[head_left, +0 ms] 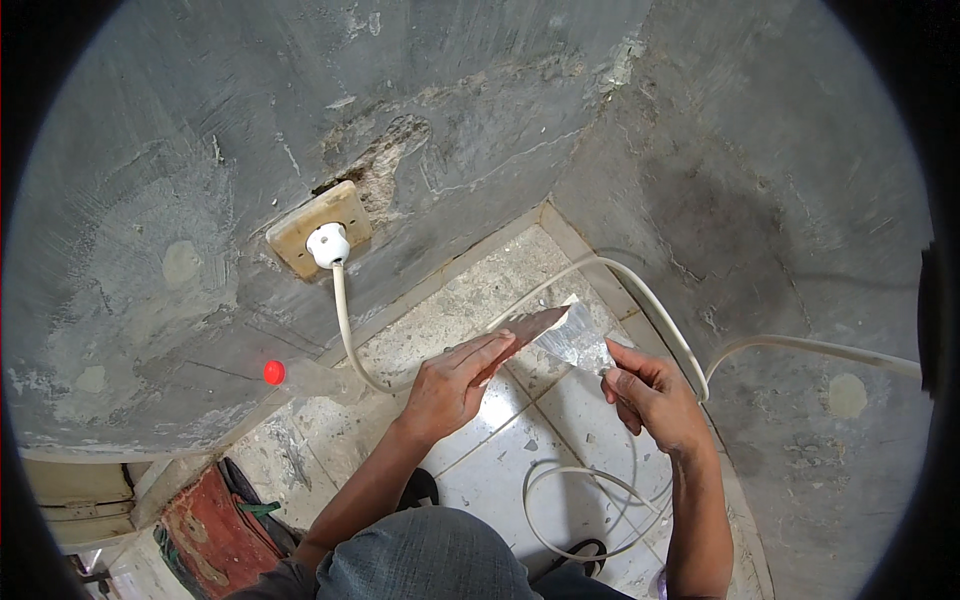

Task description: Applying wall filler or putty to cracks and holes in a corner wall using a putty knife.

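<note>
While right grip [652,398] is closed on a scraper [575,342] | left grip [448,390], nearly flat, apparently pinches brown sheet [535,327]

1. Left arm, 7 o'clock: dark sleeve [268,583], charcoal to near-black, low by the rim; left forearm [372,478] bare from there on.
2. Left grip [448,392], just off centre toward 6 o'clock: bare, fingers plain.
3. Right arm, between 4 and 5 o'clock: right forearm [697,515] bare down to the lower edge.
4. Right grip [668,402], 4 o'clock: bare too.
5. Faded blue-grey denim [425,555], 6 o'clock: broad rounded dome, visible weave, probably a trouser knee.
6. Footwear [592,552], 5 o'clock: black, pale curved trim; type unclear.
7. Dark rounded shape [421,488], between 6 and 7 o'clock: likely other shoe.
</note>
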